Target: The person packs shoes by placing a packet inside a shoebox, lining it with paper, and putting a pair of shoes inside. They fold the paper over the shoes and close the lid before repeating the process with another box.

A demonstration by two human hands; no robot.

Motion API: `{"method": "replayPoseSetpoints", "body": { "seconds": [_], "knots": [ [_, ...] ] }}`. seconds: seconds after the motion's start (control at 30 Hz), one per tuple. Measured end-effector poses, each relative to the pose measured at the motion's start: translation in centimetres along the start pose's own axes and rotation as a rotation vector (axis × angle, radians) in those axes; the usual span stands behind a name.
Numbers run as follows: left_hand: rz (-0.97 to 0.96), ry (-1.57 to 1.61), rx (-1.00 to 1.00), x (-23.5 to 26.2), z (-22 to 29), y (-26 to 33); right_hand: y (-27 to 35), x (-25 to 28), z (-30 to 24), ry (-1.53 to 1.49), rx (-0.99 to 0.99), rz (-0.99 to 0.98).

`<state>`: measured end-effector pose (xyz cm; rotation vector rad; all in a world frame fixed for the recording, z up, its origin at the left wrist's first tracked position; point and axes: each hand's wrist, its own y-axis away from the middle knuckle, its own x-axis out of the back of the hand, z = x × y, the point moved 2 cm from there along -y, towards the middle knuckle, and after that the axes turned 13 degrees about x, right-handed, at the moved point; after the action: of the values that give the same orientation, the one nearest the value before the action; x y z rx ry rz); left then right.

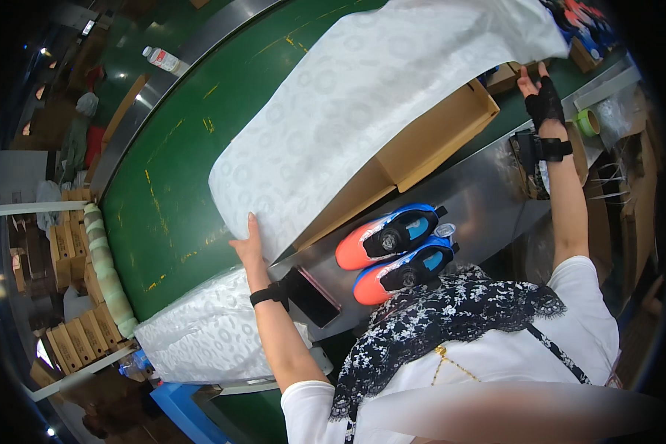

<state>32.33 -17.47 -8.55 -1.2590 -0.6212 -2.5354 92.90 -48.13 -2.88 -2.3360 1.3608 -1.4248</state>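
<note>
A large white sheet of patterned wrapping paper spreads over an open brown cardboard box, hiding most of it. At the sheet's near left corner, my left hand is closed on the paper, some fingers hidden under it. My right hand, in a black fingerless glove, pinches the sheet's right edge beyond the box. Between my arms, a pair of orange and blue shoes with black openings sits on the metal edge in front of the box. A dark phone lies beside my left wrist.
A stack of the same white paper lies at the near left. The green conveyor belt runs behind the box. Across it stand a bottle and racks of brown boxes. A green tape roll is at the right.
</note>
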Motion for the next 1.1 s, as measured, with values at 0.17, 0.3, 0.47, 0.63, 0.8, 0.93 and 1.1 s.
{"method": "replayPoseSetpoints", "body": {
  "seconds": [0.17, 0.3, 0.47, 0.63, 0.8, 0.93, 1.1],
  "knots": [
    [-0.650, 0.436, 0.188, -2.8, 1.2, 3.8, 7.8, -1.3, -8.0, -0.798, -0.301, 0.366],
    [-0.550, 0.594, -0.085, -4.7, 0.0, 4.0, 15.9, -7.5, -23.1, 0.021, 0.637, -1.263],
    [-0.353, 0.495, -0.262, -4.2, 1.7, 5.0, 24.4, -8.2, -24.1, -0.141, 1.293, -0.824],
    [-0.073, 0.271, -0.443, -1.6, 1.4, 4.7, 17.8, -7.5, -28.8, -0.312, 1.177, -0.925],
    [0.072, 0.202, -0.518, 1.6, 0.1, 3.6, 5.7, -5.3, -34.9, -1.108, 0.033, -1.029],
    [0.107, 0.034, -0.471, 3.6, -0.5, 2.6, 1.8, -12.6, -32.1, -0.988, 0.104, -0.681],
    [0.185, 0.071, -0.516, 6.4, -0.6, 1.1, 7.3, -19.4, -30.0, -0.508, 0.286, -0.695]
  ]
}}
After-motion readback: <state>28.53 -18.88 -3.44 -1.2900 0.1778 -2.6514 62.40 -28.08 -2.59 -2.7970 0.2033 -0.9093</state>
